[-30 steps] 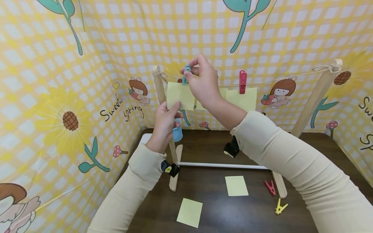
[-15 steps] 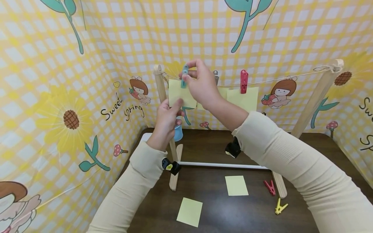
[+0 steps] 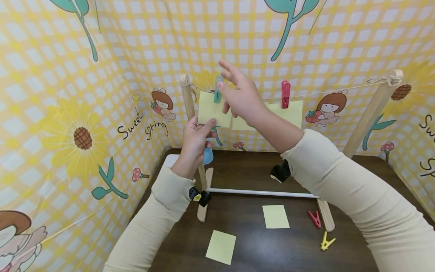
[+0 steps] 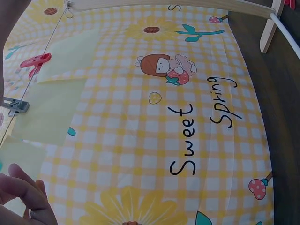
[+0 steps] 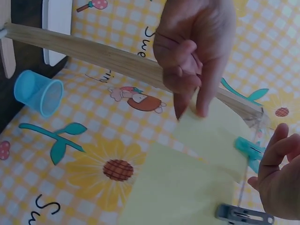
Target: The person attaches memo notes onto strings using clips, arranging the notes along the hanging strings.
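My left hand [image 3: 197, 141] pinches the lower edge of a yellow paper note [image 3: 215, 111] between thumb and fingers. A teal clothespin [image 3: 217, 90] bites the note's top edge at the string [image 5: 242, 194]. Close beside that clothespin, my right hand [image 3: 242, 94] has its fingers spread and holds nothing. Another yellow note [image 5: 180, 187] hangs just to the right under a grey clothespin [image 5: 244, 214], which my right hand hides in the head view. Further right, a red clothespin [image 3: 285, 94] holds a third note [image 3: 290, 113].
Wooden posts [image 3: 368, 117] carry the string, with a white rod [image 3: 261, 193] low between them. Two loose notes [image 3: 221, 247] lie on the dark table [image 3: 248, 249]. A red clothespin [image 3: 315, 219] and a yellow clothespin [image 3: 327, 241] lie at right. A blue cup [image 5: 38, 93] stands behind the left post.
My right hand has let go of the teal clothespin, and its fingers have spread and shifted right. The clothespin stays on the note. My left hand keeps its pinch.
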Available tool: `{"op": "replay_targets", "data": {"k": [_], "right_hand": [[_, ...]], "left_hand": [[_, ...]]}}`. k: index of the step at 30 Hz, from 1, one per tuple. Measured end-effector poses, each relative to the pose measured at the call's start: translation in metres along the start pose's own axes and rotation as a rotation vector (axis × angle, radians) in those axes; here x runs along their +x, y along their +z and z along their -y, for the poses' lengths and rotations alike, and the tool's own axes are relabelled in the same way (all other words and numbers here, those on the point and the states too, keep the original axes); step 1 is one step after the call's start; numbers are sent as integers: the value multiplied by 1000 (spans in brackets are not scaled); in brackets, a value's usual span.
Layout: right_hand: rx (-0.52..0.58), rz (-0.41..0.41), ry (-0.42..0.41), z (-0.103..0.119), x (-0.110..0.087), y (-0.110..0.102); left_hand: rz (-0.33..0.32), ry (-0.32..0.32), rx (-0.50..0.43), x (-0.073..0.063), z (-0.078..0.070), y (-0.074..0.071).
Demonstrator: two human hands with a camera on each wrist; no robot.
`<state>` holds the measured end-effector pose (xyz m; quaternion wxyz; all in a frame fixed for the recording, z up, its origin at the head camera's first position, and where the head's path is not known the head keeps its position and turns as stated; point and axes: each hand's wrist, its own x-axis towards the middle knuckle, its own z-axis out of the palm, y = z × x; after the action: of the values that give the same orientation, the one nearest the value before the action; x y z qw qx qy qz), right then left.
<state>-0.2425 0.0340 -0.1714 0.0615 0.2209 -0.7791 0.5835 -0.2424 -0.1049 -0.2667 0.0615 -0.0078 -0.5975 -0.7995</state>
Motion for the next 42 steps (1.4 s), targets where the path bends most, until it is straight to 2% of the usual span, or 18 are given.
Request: {"op": "replay_targets", "data": {"k": [2,4,5,8,11,12,14,15,17,20,22,24,26,28,31,34,39,42], "right_hand": [[5,-8,-36,2,-7,-7],[-19,-31,-117,1,-17,-15],[-39,-49,-174,0,-23,-18],[-120,-104,-458,-15,-45,-31],[-283,-187,-745,-42,-70,-44],[-343,-204,-805,-53,-79,-50],[-438,-216,-824,-78,-97,-61],[-472,-214,-789,-93,-107,-67],[-494,-172,-649,-125,-127,-78],[-499,-129,-359,-177,-157,-92],[-534,-109,-141,-209,-178,-99],[-598,-79,47,-239,-198,-107],[-658,-45,201,-264,-216,-112],[-708,-6,314,-286,-229,-115],[-775,34,406,-308,-241,-114],[-844,59,460,-323,-244,-107],[-979,73,488,-341,-242,-97],[-1023,60,457,-347,-241,-93]], "left_hand": [[17,-17,16,-2,3,-1],[38,-58,53,-5,8,-4],[54,-81,80,-8,12,-6],[97,-157,190,-17,27,-15],[155,-180,375,-29,50,-27],[179,-175,462,-33,60,-32],[239,-128,673,-40,83,-41],[265,-99,776,-44,95,-47],[308,-54,984,-52,121,-58],[336,-37,1232,-67,157,-73],[335,-71,1327,-77,178,-80],[325,-100,1379,-87,195,-83],[312,-125,1418,-95,210,-84],[293,-137,1444,-102,222,-82],[266,-137,1481,-111,233,-77],[241,-125,1479,-117,239,-73],[204,-142,1411,-124,243,-67],[201,-120,1348,-127,243,-66]]}}
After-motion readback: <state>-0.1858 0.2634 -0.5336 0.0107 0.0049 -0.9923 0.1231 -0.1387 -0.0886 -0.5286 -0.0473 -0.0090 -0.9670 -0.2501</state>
